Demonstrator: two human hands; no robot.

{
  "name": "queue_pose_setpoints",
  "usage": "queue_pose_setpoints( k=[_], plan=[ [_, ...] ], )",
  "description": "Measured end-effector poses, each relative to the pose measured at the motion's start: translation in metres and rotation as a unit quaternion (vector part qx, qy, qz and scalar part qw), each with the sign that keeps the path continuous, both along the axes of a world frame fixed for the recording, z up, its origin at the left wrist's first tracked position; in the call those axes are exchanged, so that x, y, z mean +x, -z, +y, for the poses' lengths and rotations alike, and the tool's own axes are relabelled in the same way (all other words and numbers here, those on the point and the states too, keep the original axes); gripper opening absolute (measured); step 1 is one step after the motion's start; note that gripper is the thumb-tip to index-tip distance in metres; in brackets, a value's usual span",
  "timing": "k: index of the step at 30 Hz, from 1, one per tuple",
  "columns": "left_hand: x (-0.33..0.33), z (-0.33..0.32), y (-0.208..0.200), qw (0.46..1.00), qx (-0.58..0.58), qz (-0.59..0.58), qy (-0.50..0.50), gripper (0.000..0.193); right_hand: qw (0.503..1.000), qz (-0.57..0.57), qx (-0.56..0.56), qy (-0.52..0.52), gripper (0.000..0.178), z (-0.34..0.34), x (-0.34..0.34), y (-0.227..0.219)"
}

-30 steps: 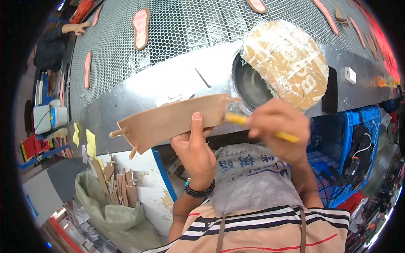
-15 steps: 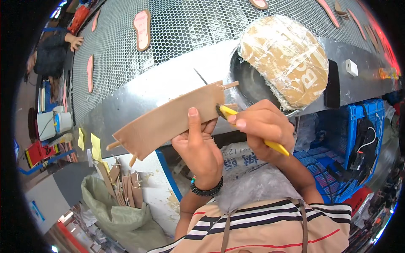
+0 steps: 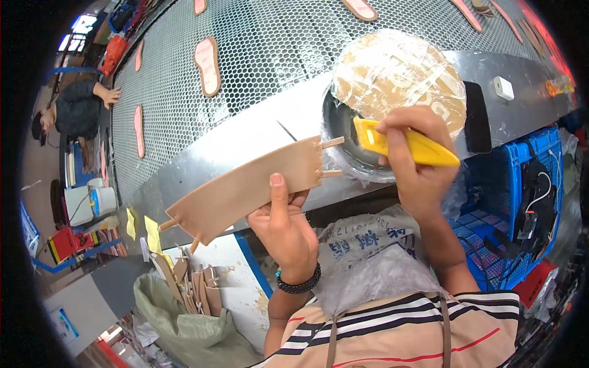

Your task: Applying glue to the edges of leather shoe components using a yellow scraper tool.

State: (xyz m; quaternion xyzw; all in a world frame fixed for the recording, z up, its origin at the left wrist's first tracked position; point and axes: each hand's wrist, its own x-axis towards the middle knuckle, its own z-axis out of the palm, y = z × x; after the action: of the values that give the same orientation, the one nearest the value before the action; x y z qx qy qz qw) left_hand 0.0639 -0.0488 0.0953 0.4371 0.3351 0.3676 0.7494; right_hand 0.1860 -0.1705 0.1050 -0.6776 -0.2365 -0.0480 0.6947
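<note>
My left hand (image 3: 285,230) pinches the lower edge of a curved tan leather piece (image 3: 245,187), its thumb on the face. Narrow straps stick out from both ends of the piece. In my right hand (image 3: 420,162) is a yellow-handled brush (image 3: 375,138), held over the open side of a dark round pot (image 3: 336,119). The brush's tip is hard to make out against the pot's dark inside. Plastic-wrapped cardboard (image 3: 392,73) covers much of the pot.
Behind lies a mesh conveyor (image 3: 264,55) carrying pink-topped insoles (image 3: 207,66). A black phone-like slab (image 3: 477,116) and white adapter (image 3: 503,88) sit right of the pot. A blue crate (image 3: 506,214) stands lower right; a green sack (image 3: 184,328) lower left. Another person's hand (image 3: 109,96) rests at far left.
My right hand has moved the brush up and right, from the leather piece's right end to the pot. My left hand still holds the leather piece. The view has shifted slightly.
</note>
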Motion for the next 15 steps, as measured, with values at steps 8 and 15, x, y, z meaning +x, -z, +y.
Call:
queue_pose_setpoints(
  k=[8, 15],
  plan=[
    [0.043, 0.013, -0.02, 0.999, 0.024, -0.02, 0.01, 0.029, 0.986, -0.15, -0.05, -0.049, 0.019, -0.027, 0.007, 0.006],
    [0.26, 0.057, -0.005, 0.87, -0.007, -0.09, 0.485, 0.026, 0.992, -0.06, 0.04, 0.106, 0.013, -0.088, 0.006, 0.015]
  ],
)
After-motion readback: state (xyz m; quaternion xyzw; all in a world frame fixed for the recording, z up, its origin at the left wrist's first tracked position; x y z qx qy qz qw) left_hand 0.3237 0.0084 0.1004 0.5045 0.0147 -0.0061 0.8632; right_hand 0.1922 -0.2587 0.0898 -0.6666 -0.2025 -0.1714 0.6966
